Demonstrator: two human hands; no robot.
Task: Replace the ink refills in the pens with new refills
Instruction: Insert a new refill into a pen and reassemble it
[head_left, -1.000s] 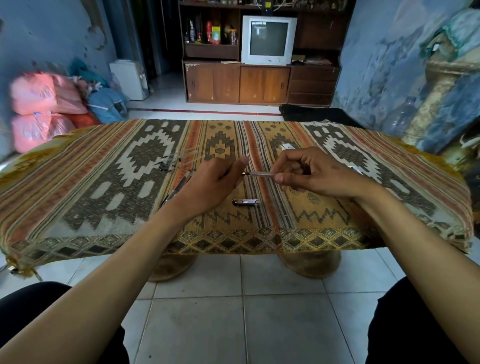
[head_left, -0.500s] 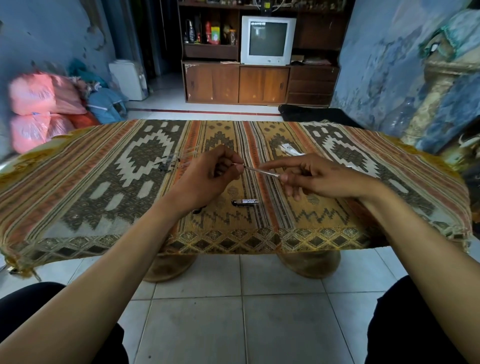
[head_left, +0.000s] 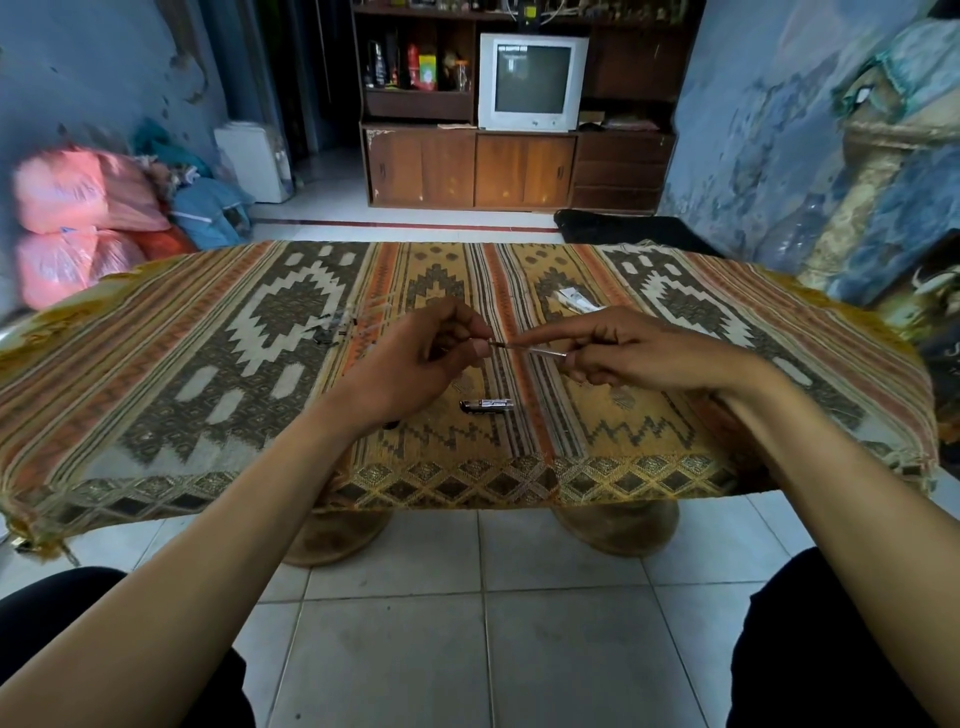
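Observation:
Above the middle of the patterned tablecloth (head_left: 156, 374), my left hand (head_left: 415, 364) and my right hand (head_left: 628, 353) meet. A thin ink refill (head_left: 530, 349) spans the gap between them: my left fingertips pinch its left end, my right fingers hold its right end. A short clear pen part with a dark tip (head_left: 487, 405) lies on the cloth just below the hands. Several clear pens and refills (head_left: 358, 322) lie in a loose group to the left of my left hand. A dark piece (head_left: 390, 425) peeks out under my left wrist.
A small white packet (head_left: 574, 300) lies on the cloth behind my right hand. The table's near edge hangs over a tiled floor, with my knees on both sides. A cabinet with a television stands at the far wall, and pink bags are piled at the left.
My left hand rose and curled from flat over the cloth to pinching the refill's left end. The refill now tilts slightly, and my right index finger stretches along it.

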